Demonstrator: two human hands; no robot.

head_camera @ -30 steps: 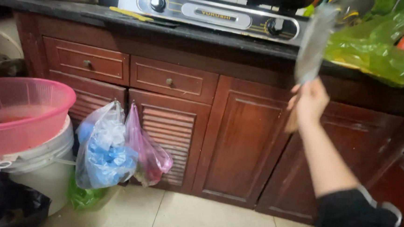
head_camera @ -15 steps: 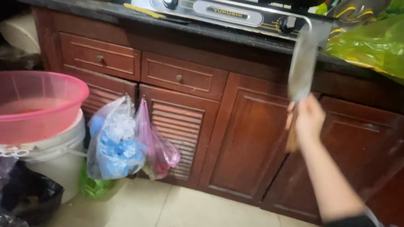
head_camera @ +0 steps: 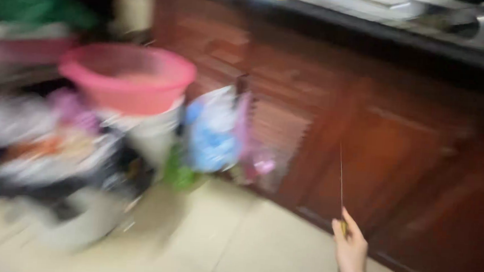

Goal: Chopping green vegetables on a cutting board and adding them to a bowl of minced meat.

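Right hand [head_camera: 350, 253] is clenched round the handle of a thin steel-bladed knife [head_camera: 340, 184], held edge-on and upright before the dark red wooden cabinet doors [head_camera: 397, 162]; left hand isn't in view. Looks like mid-carry, so the next move needs the blade kept steady and clear of the pink plastic basin [head_camera: 127, 78]

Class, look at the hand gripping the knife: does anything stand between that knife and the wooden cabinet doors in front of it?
Nothing visible does. The right hand holds the knife upright, edge-on, with only open space before the cabinet doors, though blur hides detail.

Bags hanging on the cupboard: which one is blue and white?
The bigger bag on the left, next to the pink basin. The bag beside it is pink and smaller.
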